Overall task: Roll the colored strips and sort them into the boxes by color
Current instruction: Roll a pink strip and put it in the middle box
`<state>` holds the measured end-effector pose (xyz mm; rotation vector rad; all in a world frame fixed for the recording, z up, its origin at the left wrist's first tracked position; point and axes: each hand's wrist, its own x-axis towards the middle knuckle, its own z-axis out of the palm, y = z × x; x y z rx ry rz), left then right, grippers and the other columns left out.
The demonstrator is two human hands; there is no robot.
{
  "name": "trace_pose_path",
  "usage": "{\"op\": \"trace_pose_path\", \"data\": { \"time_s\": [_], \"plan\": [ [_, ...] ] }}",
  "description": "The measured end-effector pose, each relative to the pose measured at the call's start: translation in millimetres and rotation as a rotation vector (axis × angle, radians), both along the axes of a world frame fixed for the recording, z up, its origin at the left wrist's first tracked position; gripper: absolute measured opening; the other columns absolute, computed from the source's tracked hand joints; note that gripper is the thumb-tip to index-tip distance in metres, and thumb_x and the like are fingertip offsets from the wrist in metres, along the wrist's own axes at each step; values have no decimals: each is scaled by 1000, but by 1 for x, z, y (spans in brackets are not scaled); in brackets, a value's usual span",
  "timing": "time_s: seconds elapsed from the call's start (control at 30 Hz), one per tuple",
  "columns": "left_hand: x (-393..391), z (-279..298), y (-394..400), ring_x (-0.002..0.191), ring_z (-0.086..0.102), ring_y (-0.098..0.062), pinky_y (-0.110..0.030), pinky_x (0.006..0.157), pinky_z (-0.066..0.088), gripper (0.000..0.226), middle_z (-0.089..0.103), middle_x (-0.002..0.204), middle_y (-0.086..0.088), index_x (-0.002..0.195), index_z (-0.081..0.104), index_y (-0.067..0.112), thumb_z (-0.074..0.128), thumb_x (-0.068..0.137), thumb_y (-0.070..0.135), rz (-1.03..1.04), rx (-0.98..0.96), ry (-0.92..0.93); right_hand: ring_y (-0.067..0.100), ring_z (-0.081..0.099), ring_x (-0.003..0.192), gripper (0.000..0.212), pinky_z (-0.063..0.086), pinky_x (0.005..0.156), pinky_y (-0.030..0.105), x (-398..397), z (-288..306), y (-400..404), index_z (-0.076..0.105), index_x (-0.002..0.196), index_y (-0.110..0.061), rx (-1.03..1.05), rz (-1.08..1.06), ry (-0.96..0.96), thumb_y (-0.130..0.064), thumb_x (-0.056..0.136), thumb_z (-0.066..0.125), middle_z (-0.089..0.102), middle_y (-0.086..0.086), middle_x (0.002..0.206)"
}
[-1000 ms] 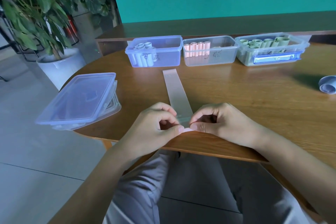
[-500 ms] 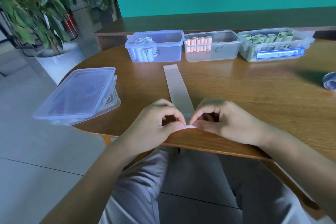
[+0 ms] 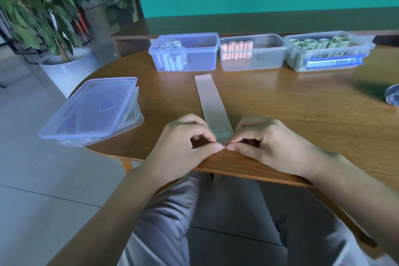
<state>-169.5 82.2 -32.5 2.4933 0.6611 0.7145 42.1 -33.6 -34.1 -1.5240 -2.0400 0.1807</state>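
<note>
A long pale pink strip (image 3: 210, 101) lies flat on the wooden table (image 3: 280, 101), running from near the boxes toward me. My left hand (image 3: 185, 144) and my right hand (image 3: 269, 142) pinch its near end between thumb and fingertips, close to the table's front edge. Three clear boxes stand in a row at the back: a bluish box (image 3: 203, 61) with pale blue rolls, a middle box (image 3: 267, 60) with pink rolls, and a right box (image 3: 302, 65) with green rolls.
A stack of clear lids (image 3: 90, 110) overhangs the table's left edge. A pale blue roll (image 3: 393, 97) lies at the far right. A potted plant (image 3: 64, 67) stands on the floor to the left. A low shelf runs behind the boxes.
The head view has shifted slightly. Both hands stay on the strip's near end, with the fingertips drawn closer together on it.
</note>
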Motion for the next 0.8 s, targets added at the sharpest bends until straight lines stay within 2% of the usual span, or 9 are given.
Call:
{"op": "trace_pose_path", "data": {
  "time_s": [0.3, 0.47, 0.6, 0.8],
  "plan": [
    [1, -2, -1, 91, 60, -6, -11, 78, 45, 15, 60, 100, 14, 90, 76, 23, 71, 90, 38, -2, 76, 28, 1, 63, 96, 24, 51, 90, 22, -2, 1, -1, 77, 107, -21, 26, -27, -25, -35, 98, 59, 67, -13, 100],
    [4, -2, -1, 90, 59, -4, -8, 77, 42, 14, 60, 100, 14, 86, 74, 21, 72, 88, 35, 33, 57, 26, 6, 63, 94, 13, 51, 84, 27, 1, -1, 5, 74, 102, -22, -26, -48, 44, -31, 97, 66, 65, -13, 98],
    [5, 1, 0, 92, 58, -4, -8, 76, 42, 5, 58, 100, 15, 85, 71, 26, 73, 88, 30, 27, 3, 42, 11, 64, 90, 14, 50, 79, 27, 2, -2, 8, 74, 97, -23, -65, -81, 110, -35, 94, 67, 67, -14, 95],
    [5, -2, -2, 89, 60, -6, -9, 75, 39, 10, 63, 91, 14, 90, 73, 23, 66, 93, 17, -52, 50, 22, 6, 61, 70, 8, 44, 65, 15, 3, 0, 11, 74, 88, -23, -139, -125, 241, -31, 89, 76, 68, -14, 77]
  ]
}}
